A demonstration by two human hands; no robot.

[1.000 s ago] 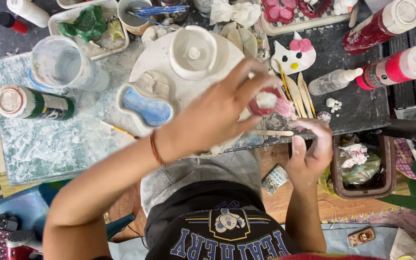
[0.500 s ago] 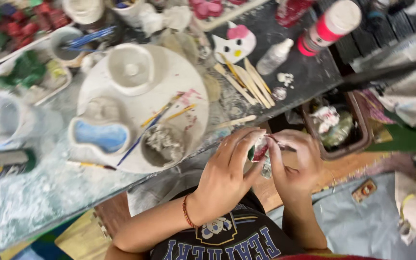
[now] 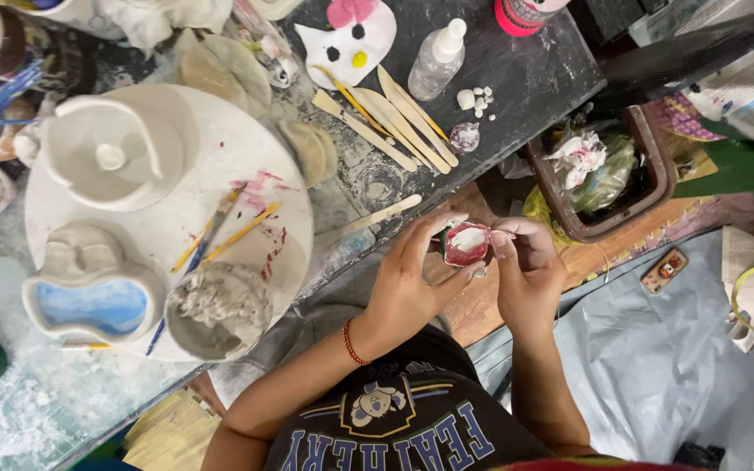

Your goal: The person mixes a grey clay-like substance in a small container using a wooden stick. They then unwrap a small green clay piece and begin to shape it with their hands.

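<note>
Both my hands hold a small clay piece, painted red around the edge and white in the middle, close to my chest below the table edge. My left hand cups it from the left with the thumb under it. My right hand pinches its right side with the fingertips. A red thread bracelet is on my left wrist.
A round white board on the table carries unpainted clay pieces, a blue-painted dish, a cup of grey slip and brushes. Wooden modelling sticks, a small squeeze bottle and a cat-face plaque lie farther back. A brown bin stands at right.
My left hand has come back from the round board to my lap. Both hands now hold the small red piece together, and the view has shifted right and closer.
</note>
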